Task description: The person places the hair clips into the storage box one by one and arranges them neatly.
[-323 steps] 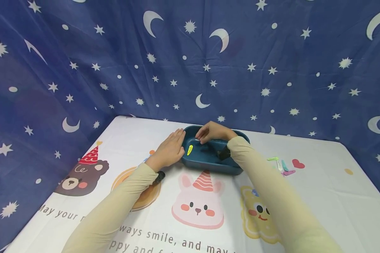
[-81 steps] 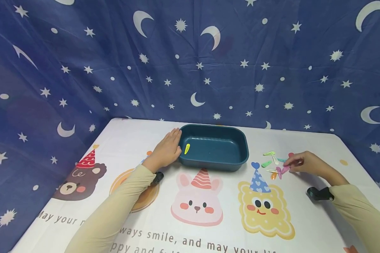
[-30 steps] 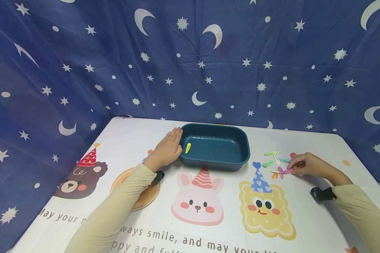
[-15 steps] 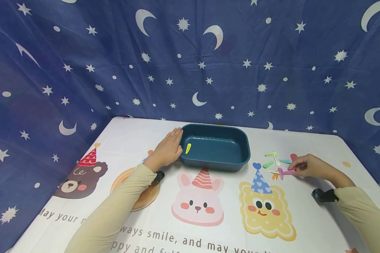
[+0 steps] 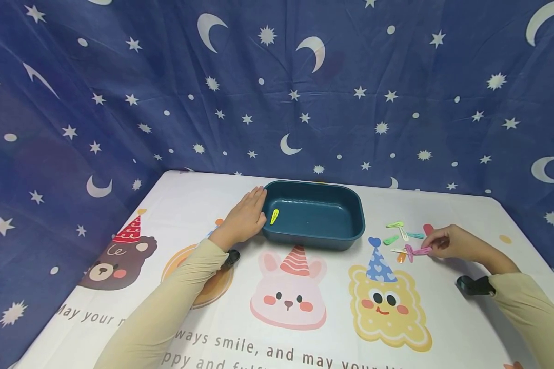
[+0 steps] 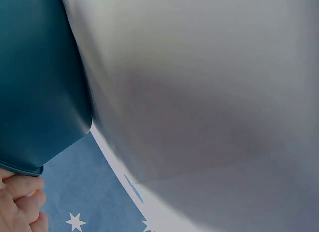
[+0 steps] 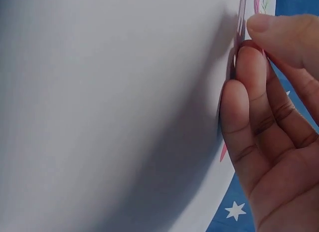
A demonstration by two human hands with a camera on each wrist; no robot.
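A dark teal rectangular tub [image 5: 314, 242] stands at the table's back middle, with a yellow snap hair clip [image 5: 274, 217] inside at its left end. My left hand [image 5: 242, 219] rests flat against the tub's left end, fingers straight; the left wrist view shows fingertips at the tub's rim [image 6: 22, 170]. At the right, my right hand [image 5: 461, 246] pinches the right end of a pink hair clip [image 5: 421, 251] lying on the cloth. Another pink clip [image 5: 410, 254] crosses its left end. In the right wrist view, the fingers [image 7: 234, 105] mostly hide the clip.
Around the pink clips lie a yellow-green clip [image 5: 395, 224], a white one [image 5: 403, 233], a green one [image 5: 391, 240], a teal one [image 5: 415, 235] and an orange one [image 5: 401, 258]. A printed white cloth [image 5: 189, 328] covers the table; a blue starry curtain [image 5: 240, 102] hangs behind.
Earlier, my right hand was inside the tub; it then moved right to the clips. Over the last second it has shifted slightly rightward at the pink clip. My left hand stays at the tub.
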